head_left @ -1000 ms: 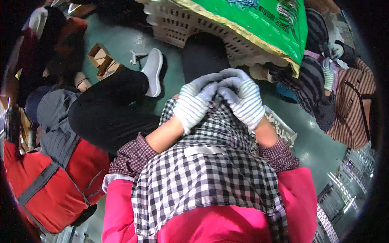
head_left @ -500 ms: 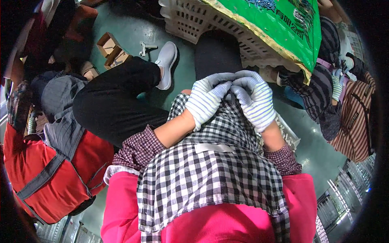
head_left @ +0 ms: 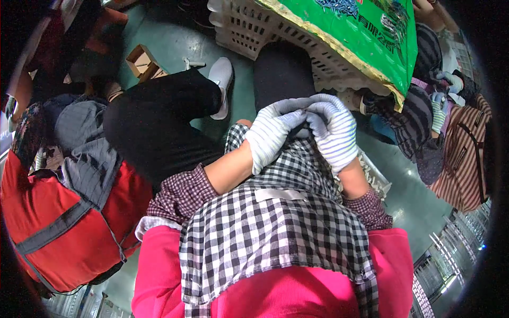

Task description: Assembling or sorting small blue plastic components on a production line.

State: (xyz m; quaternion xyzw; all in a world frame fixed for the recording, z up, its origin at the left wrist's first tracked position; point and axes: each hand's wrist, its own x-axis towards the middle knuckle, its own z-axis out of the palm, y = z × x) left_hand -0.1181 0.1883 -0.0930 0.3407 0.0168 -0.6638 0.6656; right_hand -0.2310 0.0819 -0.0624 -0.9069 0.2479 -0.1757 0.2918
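My left hand (head_left: pixel 273 131) and my right hand (head_left: pixel 334 132) meet above my lap. Both wear white knitted gloves with thin blue stripes and greyish fingers. Their fingers are curled, and the thumbs and fingertips pinch together at one spot. Whatever lies between them is too small or hidden to make out. Underneath spreads my black-and-white checked apron (head_left: pixel 281 233). Beside my right wrist, partly covered by the arm, a pale tray (head_left: pixel 386 185) holds many small whitish pieces (head_left: pixel 371 175).
Ahead stands a white perforated plastic crate (head_left: pixel 233 40), with a green sack (head_left: pixel 366 53) over it bearing small blue metal pieces (head_left: pixel 339 6). An open cardboard box (head_left: pixel 140 61) and a pale fitting (head_left: pixel 193 63) lie on the floor. Co-workers sit close at left, in red (head_left: pixel 79 238), and at right.
My joined hands have shifted only slightly, fingertips still together. The co-worker at left has moved, the black-clad leg and grey shoe shifting a little to the right.
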